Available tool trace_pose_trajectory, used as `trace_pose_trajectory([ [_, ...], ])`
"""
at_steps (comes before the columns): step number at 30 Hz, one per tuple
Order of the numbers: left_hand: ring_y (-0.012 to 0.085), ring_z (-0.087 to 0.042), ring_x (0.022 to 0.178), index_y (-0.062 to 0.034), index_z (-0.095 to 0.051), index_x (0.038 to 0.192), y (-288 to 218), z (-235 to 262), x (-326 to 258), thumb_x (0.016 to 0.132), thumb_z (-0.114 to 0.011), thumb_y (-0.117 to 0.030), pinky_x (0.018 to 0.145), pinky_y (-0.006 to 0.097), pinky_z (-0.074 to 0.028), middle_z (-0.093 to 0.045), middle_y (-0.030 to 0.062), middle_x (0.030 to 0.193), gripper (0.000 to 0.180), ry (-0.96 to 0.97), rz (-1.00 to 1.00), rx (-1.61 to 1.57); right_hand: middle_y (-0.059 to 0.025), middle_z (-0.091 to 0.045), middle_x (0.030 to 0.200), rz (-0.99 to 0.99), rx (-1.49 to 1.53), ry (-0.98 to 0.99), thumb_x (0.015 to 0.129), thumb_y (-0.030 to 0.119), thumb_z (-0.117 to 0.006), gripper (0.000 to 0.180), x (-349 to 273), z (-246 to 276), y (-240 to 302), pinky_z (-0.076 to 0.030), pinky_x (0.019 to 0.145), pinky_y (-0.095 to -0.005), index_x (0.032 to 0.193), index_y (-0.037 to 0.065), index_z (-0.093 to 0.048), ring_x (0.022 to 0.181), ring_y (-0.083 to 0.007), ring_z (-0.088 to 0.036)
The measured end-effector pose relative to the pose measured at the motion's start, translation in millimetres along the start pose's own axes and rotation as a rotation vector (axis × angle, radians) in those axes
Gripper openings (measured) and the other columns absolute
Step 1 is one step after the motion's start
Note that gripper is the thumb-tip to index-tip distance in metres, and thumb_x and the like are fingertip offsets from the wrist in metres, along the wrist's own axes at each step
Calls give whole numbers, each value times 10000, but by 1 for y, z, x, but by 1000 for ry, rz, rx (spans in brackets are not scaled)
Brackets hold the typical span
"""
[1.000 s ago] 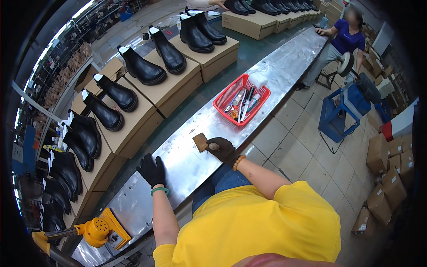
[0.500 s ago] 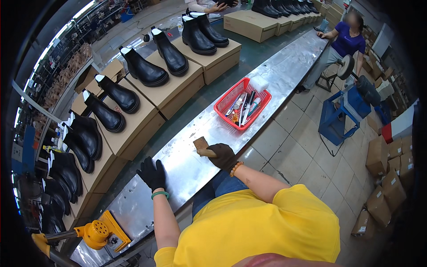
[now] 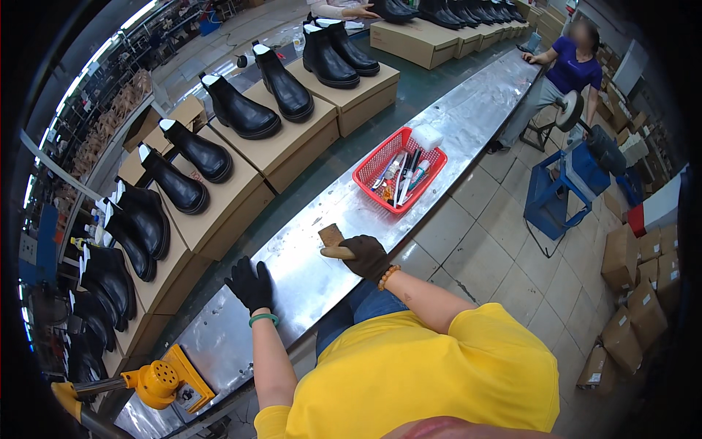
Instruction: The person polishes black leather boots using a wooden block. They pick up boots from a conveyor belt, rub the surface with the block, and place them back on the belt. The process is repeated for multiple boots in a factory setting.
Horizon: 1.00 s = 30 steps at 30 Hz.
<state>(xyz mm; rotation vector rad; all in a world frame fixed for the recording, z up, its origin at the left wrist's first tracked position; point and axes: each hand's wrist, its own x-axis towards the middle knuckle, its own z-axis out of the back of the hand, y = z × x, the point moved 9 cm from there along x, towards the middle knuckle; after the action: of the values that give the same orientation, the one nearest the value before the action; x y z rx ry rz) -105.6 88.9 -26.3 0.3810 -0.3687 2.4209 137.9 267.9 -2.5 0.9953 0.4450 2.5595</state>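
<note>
My left hand [image 3: 251, 285], in a black glove with a green bangle below it, lies on the metal-topped bench [image 3: 292, 274] with its fingers spread and nothing held. To the right, my right hand [image 3: 365, 257] wears a dark brown glove with a tan fingertip part and an orange bead bracelet. Its fingers close on a small brown block [image 3: 330, 235] just above or on the bench; the block's exact kind is unclear. Beyond that hand sits a red plastic basket [image 3: 398, 172] of pens, tubes and small tools. A white wad [image 3: 426, 137] rests at its far rim.
Black ankle boots [image 3: 245, 110] stand on brown shoeboxes [image 3: 292, 150] along a green belt beyond the bench. A yellow lamp-like fixture [image 3: 159, 384] is at the near left. One person sits at far right; another person's hand [image 3: 362, 11] reaches boots at the top. Cartons [image 3: 640, 314] line the right floor.
The boots and shoeboxes have shifted slightly right along the belt. At the top, the other person's dark boots are now lower, over the box. My hands have hardly moved.
</note>
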Motion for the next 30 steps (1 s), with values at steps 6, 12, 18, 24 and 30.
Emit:
trace_pose_trajectory([
  [6, 284, -426, 1244, -114, -539, 1225, 3, 0, 0, 870, -514, -387, 1100, 529, -156, -530, 92, 1289, 448, 27, 17, -3, -25, -624, 742, -3, 17, -29, 771, 126, -640, 368, -3, -5, -1, -485, 565, -370, 1039, 379, -653, 634, -244, -589],
  [12, 284, -413, 1260, -115, -532, 1241, 5, 0, 0, 877, -498, -399, 1107, 525, -144, -524, 95, 1299, 463, 48, 25, 4, -21, -626, 738, 0, 40, -15, 768, 110, -635, 376, -2, -3, 2, -481, 580, -368, 1042, 366, -658, 637, -237, -584],
  [18, 282, -413, 1262, -115, -534, 1240, 6, 2, 0, 877, -495, -404, 1108, 521, -145, -521, 96, 1304, 465, 61, 33, 8, -16, -628, 752, 3, 33, 52, 778, 111, -623, 406, -2, -11, 3, -482, 587, -367, 1082, 380, -642, 643, -236, -586],
  [24, 283, -415, 1261, -115, -535, 1238, 9, 2, -2, 876, -502, -394, 1108, 519, -148, -516, 98, 1310, 459, 54, 28, 7, -15, -634, 766, 3, 2, 69, 789, 126, -615, 413, -3, -14, 5, -485, 585, -366, 1093, 405, -627, 647, -233, -591],
  [30, 280, -408, 1265, -116, -533, 1239, 7, 7, 0, 875, -506, -390, 1108, 521, -146, -516, 97, 1309, 456, 85, 36, 0, -33, -638, 747, -33, -17, 112, 781, 150, -631, 333, -1, -16, 6, -487, 591, -377, 1048, 349, -653, 643, -242, -595],
])
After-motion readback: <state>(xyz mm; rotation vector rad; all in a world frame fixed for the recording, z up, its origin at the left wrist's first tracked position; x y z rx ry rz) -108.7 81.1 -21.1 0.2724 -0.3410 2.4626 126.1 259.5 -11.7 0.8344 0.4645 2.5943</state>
